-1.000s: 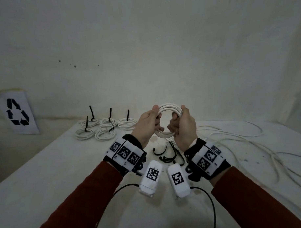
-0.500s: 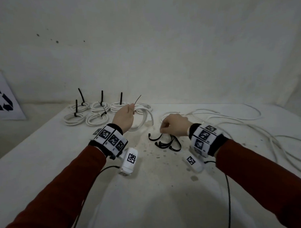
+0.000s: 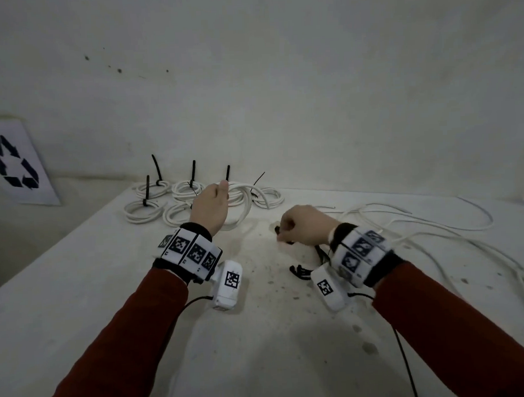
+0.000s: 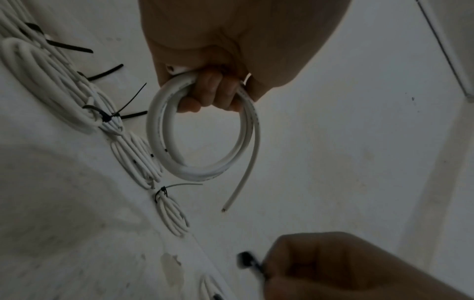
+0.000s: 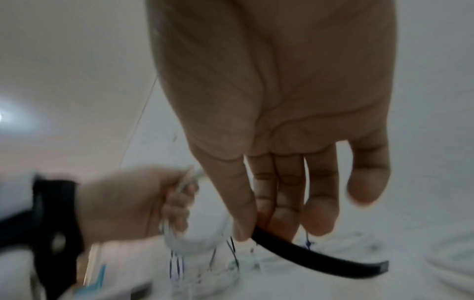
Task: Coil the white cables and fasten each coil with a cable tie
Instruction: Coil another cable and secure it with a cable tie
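My left hand (image 3: 209, 207) grips a coil of white cable (image 4: 202, 140) above the table, its fingers (image 4: 210, 95) curled through the loop. One loose cable end (image 4: 241, 182) hangs free from the coil. To the right, my right hand (image 3: 300, 228) pinches a black cable tie (image 5: 315, 261) between thumb and fingers, low over the table. In the left wrist view the same hand (image 4: 346, 270) shows at the bottom with the tie's head (image 4: 246, 261) sticking out. More black cable ties (image 3: 302, 269) lie on the table under my right wrist.
Several tied white coils (image 3: 154, 199) with upright black tie tails sit at the table's far left edge. Loose white cables (image 3: 434, 237) sprawl over the right side. A recycling sign (image 3: 16, 165) leans at the left wall. The white table (image 3: 274, 331) is stained.
Both hands held the coil up together a second ago. Since then the left hand lowered it alone toward the tied coils, and the right hand dropped to the ties and picked one up.
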`<state>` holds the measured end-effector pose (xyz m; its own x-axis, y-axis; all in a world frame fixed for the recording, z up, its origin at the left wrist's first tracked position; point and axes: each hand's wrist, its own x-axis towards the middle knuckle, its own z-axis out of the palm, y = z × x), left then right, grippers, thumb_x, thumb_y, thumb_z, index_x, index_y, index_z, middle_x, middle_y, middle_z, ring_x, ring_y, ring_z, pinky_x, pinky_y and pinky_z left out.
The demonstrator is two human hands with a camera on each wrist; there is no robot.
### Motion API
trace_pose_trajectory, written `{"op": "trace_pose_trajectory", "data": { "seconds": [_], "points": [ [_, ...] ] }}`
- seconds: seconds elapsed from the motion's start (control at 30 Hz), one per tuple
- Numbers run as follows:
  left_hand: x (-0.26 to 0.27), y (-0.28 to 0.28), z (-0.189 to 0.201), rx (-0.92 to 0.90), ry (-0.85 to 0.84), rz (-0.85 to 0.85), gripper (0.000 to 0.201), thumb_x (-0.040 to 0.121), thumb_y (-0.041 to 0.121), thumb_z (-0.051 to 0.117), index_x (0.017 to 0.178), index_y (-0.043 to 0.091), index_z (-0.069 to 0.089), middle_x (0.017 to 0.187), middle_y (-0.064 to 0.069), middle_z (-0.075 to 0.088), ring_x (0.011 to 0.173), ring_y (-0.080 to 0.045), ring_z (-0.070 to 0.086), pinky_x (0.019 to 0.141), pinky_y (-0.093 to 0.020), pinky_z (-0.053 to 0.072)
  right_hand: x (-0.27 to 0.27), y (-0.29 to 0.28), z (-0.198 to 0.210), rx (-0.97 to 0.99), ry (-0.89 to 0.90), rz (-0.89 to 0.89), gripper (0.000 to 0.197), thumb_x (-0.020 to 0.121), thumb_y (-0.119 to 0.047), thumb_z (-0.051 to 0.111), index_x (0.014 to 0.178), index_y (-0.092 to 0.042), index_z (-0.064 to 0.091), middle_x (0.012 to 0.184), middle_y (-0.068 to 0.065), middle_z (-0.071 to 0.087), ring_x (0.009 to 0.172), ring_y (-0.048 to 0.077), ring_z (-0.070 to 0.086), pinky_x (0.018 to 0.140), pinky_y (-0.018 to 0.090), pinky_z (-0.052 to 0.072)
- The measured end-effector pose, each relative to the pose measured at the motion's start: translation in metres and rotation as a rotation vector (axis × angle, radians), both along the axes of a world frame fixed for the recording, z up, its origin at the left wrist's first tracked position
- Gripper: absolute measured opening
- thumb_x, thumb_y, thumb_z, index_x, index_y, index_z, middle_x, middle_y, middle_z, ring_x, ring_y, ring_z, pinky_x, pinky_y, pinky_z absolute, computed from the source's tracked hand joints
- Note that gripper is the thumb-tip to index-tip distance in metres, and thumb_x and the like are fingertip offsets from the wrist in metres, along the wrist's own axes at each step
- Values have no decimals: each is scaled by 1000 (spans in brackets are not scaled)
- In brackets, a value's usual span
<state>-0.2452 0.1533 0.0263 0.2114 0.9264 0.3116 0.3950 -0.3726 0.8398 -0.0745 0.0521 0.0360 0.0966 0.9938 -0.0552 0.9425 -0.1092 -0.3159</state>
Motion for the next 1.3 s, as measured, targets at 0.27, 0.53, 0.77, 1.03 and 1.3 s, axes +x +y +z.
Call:
{"op": "trace_pose_trajectory", "data": {
  "seconds": [0.27, 0.53, 0.77, 1.03, 1.3],
  "points": [
    [2, 11, 11, 71, -113, -11, 45, 100, 41, 34, 72, 9, 46, 67, -8, 48, 71, -28, 51, 74, -45, 45, 0, -49, 53, 391, 939, 186, 7, 88, -1, 61, 83, -4, 59, 79, 12, 68, 75, 21, 68, 76, 27, 55],
    [28, -18, 33, 54, -334, -101, 41, 97, 36, 43, 62, 16, 49, 59, -1, 46, 60, -23, 45, 67, -44, 42, -11, -25, 40, 604, 836, 133, 14, 83, -2, 70, 78, -12, 63, 78, 12, 70, 70, 16, 66, 65, 23, 51],
    [35, -38, 37, 75, -256, -249, 46, 96, 29, 46, 53, 25, 60, 44, 9, 47, 50, -9, 45, 60, -31, 36, -5, -17, 30, 878, 608, 41, 21, 76, -22, 79, 76, -39, 67, 93, -4, 46, 86, 2, 44, 75, 11, 32],
    [29, -42, 32, 143, -63, -487, 43, 76, 55, 58, 85, 14, 66, 61, 1, 53, 57, -5, 46, 58, -24, 36, 9, -21, 38, 747, 784, -54, 13, 77, -20, 77, 75, -30, 70, 97, 0, 63, 82, 10, 59, 77, 16, 43],
    [36, -42, 30, -10, -233, -547, 42, 71, 50, 74, 78, 9, 69, 51, 16, 46, 48, -2, 40, 54, -20, 33, 17, -25, 47, 490, 1119, -149, 21, 98, -23, 52, 87, -9, 65, 82, 7, 64, 58, 13, 60, 59, 23, 54]
  ]
}}
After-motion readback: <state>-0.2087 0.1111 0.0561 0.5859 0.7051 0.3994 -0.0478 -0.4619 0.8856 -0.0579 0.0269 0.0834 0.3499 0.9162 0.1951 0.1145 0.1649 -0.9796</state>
